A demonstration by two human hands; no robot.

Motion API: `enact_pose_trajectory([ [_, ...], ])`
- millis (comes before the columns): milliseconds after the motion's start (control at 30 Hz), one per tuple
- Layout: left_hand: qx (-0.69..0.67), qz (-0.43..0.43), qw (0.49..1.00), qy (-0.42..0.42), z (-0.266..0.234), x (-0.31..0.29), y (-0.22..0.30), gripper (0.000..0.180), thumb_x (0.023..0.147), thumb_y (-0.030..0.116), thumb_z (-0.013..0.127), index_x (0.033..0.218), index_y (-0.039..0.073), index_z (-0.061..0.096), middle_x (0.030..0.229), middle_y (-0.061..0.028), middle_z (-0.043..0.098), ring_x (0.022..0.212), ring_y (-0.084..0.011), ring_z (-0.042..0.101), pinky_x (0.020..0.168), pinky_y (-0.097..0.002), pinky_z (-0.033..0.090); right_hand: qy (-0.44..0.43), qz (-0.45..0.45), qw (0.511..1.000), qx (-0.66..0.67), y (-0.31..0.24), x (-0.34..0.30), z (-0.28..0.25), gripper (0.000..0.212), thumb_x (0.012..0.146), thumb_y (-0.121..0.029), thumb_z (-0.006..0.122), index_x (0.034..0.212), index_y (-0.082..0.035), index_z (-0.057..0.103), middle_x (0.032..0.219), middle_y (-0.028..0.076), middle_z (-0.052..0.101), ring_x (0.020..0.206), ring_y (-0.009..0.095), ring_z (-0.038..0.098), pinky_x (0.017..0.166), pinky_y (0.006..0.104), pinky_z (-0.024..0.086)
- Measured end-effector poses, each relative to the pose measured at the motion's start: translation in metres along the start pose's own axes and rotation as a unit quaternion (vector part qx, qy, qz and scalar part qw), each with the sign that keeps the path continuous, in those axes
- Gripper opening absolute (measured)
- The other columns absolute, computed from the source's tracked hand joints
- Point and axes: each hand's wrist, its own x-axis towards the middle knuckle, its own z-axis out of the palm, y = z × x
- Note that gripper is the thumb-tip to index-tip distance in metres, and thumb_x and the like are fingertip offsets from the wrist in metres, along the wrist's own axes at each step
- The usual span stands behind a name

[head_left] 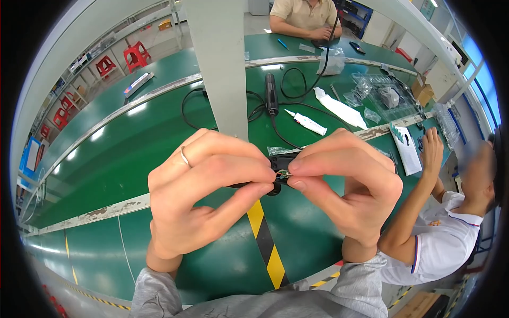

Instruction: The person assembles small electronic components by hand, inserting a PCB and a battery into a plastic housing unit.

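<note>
Between my two hands, low over the bench, is a small green circuit board [284,173] with thin coloured wires on its left side. My right hand [352,185] pinches the board between thumb and forefinger. My left hand [204,185], with a ring on one finger, is closed at the fingertips on the thin wires [278,174]; their ends are hidden. Just behind and below the fingertips lies a black plastic casing [281,161], partly covered by my hands. A round black part [274,189] shows under the left fingertips.
Beyond my hands, a black cylindrical tool [271,94] with a cable, a white tube [306,122] and a white sheet [339,108] lie on the green bench. A grey post [217,63] rises ahead. One co-worker [440,228] sits close on the right, another [307,21] across the bench.
</note>
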Motion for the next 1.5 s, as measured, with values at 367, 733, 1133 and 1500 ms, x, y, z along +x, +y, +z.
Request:
enact_pose_trajectory([
  [367,0.014,0.023,0.999,-0.019,0.0,0.001,0.0,0.024,0.064,-0.007,0.08,0.084,0.002,0.071,0.084,-0.009,0.068,0.069,-0.0199,0.061,0.059,-0.0286,0.045,-0.004,0.027,1.0,0.009,-0.005,-0.001,0.0,0.025,0.064,0.011,0.077,0.086,0.003,0.069,0.082,0.014,0.07,0.076,0.022,0.067,0.063,0.0286,0.051],
  [733,0.005,0.025,0.999,-0.022,-0.002,0.003,0.002,0.028,0.064,-0.008,0.081,0.088,0.0,0.068,0.085,-0.0095,0.069,0.069,-0.0189,0.062,0.06,-0.0278,0.047,0.0,0.018,0.999,-0.044,-0.01,-0.001,0.001,0.024,0.065,0.013,0.074,0.086,0.001,0.071,0.083,0.014,0.069,0.075,0.022,0.066,0.061,0.0278,0.05],
  [1133,0.001,-0.043,0.999,-0.018,-0.001,-0.002,0.01,0.037,0.063,-0.008,0.081,0.095,-0.001,0.064,0.085,-0.0122,0.072,0.077,-0.0207,0.066,0.07,-0.0293,0.049,-0.009,-0.013,0.997,-0.076,-0.013,-0.004,0.002,0.026,0.064,0.013,0.076,0.087,0.001,0.073,0.084,0.012,0.069,0.073,0.021,0.066,0.06,0.0273,0.05],
  [1500,0.012,-0.014,1.0,-0.021,-0.002,-0.002,0.008,0.033,0.062,-0.006,0.082,0.092,0.001,0.069,0.086,-0.0084,0.071,0.073,-0.0195,0.064,0.063,-0.0281,0.049,-0.019,-0.014,0.996,-0.089,-0.016,-0.006,0.004,0.028,0.063,0.012,0.076,0.086,-0.002,0.075,0.083,0.01,0.069,0.068,0.018,0.065,0.058,0.0245,0.05],
])
